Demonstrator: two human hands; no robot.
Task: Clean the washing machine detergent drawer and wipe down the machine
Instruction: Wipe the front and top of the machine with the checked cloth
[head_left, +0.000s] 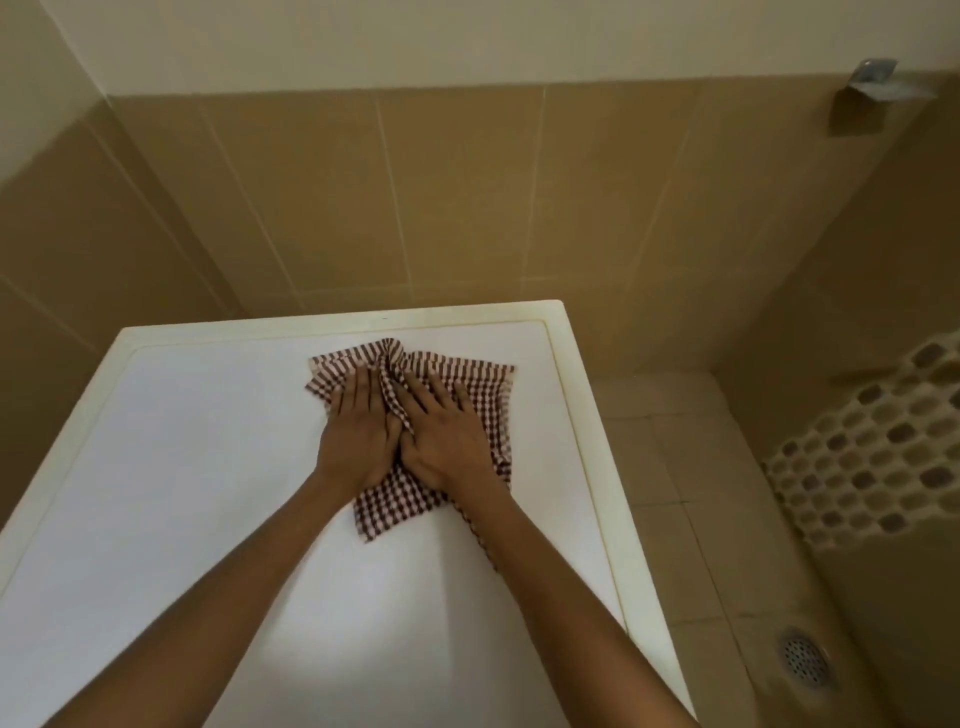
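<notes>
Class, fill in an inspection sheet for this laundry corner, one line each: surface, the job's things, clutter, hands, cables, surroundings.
Surface: washing machine top, white with a cream rim, bare apart from the cloth.
Job's things: checked cloth, rumpled, lying on the far right part of the top.
Clutter: nothing seen.
Hands: left hand and right hand side by side, fingers straight, both pressing on the cloth.
Cables: nothing seen.
Surroundings: tiled wall behind the machine; floor drain on the tiled floor to the right; honeycomb mat at the right edge; metal fitting high on the wall.
</notes>
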